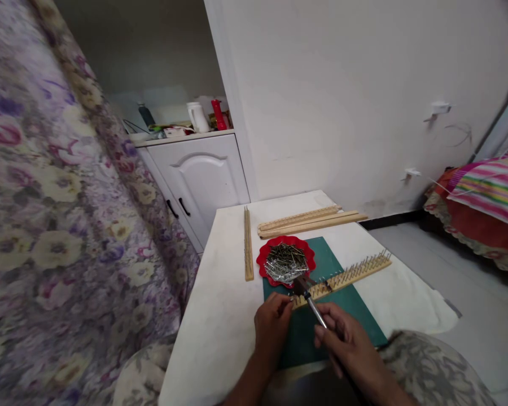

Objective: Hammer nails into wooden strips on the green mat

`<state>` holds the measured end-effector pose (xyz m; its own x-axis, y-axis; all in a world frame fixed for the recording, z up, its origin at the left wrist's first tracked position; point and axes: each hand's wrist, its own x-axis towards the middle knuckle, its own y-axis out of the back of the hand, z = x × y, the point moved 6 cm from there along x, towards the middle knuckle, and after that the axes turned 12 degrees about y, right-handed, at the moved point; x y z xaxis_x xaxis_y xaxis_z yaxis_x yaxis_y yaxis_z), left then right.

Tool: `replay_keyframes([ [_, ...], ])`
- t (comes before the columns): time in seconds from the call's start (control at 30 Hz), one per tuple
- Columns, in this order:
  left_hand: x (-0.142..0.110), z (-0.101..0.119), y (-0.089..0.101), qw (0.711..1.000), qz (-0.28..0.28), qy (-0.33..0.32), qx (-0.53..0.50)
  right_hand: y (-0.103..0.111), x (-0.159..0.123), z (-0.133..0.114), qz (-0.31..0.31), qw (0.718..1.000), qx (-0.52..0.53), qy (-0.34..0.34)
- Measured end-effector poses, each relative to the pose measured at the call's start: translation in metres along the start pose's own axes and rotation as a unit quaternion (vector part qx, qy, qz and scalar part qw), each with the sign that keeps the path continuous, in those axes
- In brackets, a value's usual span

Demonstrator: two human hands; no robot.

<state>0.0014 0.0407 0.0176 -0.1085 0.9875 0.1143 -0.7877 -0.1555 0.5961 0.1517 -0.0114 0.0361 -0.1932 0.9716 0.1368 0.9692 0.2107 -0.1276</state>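
My right hand (342,335) is wrapped round the shaft of a hammer (315,310), whose dark head lies over the near left part of a nail-studded wooden strip (349,276). At that strip's left end, my left hand (273,316) pinches what looks like a nail, mostly covered by the fingertips. Rows of nails (364,264) stand up along the strip, which crosses a green mat (322,254) at a slant. Just behind the hammer head, a red scalloped bowl (260,261) holds a heap of loose nails (285,262).
Another narrow wooden strip (248,248) lies left of the bowl. Several wooden strips (313,223) lie along the back of the white-covered table (220,316). A floral curtain (68,225) hangs at left, a white cabinet (203,175) stands behind, and a bed (486,208) is at right.
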Motion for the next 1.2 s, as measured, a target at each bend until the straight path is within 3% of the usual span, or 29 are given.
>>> replay_keyframes([
  [0.2,0.000,-0.001,0.000,1.000,0.006,0.001,-0.001,-0.009,-0.005,0.002,-0.047,0.998,-0.037,0.003],
  [0.33,-0.001,-0.001,0.001,1.000,0.010,-0.001,-0.006,-0.008,-0.004,-0.001,-0.050,0.994,-0.082,0.047],
  [0.83,-0.001,-0.003,0.000,1.000,0.008,-0.002,0.011,-0.010,-0.005,-0.004,-0.065,0.991,-0.101,0.050],
  [1.03,-0.002,0.000,0.002,1.000,0.000,-0.009,0.006,-0.004,-0.006,-0.002,-0.025,0.998,-0.049,0.003],
  [1.2,-0.004,-0.001,0.007,1.000,-0.017,-0.020,-0.008,0.004,-0.002,-0.004,0.037,0.999,-0.006,0.008],
])
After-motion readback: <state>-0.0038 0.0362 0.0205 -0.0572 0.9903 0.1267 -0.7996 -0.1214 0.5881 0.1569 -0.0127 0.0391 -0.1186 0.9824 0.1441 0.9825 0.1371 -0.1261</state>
